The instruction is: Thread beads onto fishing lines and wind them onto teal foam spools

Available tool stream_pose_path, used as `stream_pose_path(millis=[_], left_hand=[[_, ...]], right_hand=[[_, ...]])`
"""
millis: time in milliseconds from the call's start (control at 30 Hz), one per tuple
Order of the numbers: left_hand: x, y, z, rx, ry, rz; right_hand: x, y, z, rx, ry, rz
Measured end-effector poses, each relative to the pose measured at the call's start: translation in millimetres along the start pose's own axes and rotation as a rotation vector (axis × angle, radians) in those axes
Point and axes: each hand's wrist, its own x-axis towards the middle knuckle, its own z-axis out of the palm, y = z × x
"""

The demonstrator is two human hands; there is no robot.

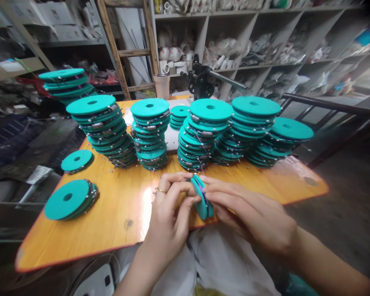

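Observation:
A green foam line spool [200, 198] stands on edge between my two hands at the table's front, with a dark purple line showing in its groove. My left hand [172, 201], a ring on one finger, has its fingers and thumb closed on the spool's left face. From the other side my right hand [249, 209] grips it, fingers pressed along the right face and rim. Right behind my hands rises a stack of similar green spools [211, 110] wound with dark line and stuck with white-headed pins. Small pins [155, 192] lie by my left hand.
More spool stacks [150, 107] line the back of the wooden table [111, 222]. At the left lie a single spool [77, 160] and a short stack [67, 199]. Behind stand a cup [162, 85], a black clamp device [200, 78], a wooden ladder [134, 53] and shelves [255, 12].

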Motion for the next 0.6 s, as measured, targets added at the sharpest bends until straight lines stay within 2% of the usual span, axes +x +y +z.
stream_pose_path(millis=[100,333,500,600], left_hand=[[1.1,0.9,0.5,0.005,-0.001,0.003],[4.0,1.9,0.1,0.019,-0.003,0.017],[3.3,2.3,0.5,-0.003,-0.011,0.003],[0.0,4.6,1.6,0.017,-0.002,-0.004]], right_hand=[[1.3,0.8,-5.1,-0.028,-0.045,-0.033],[11.3,1.9,-8.7,-0.175,0.088,-0.224],[12.1,2.9,-10.1,-0.132,0.028,-0.241],[8.5,2.8,-10.2,-0.074,-0.033,-0.157]])
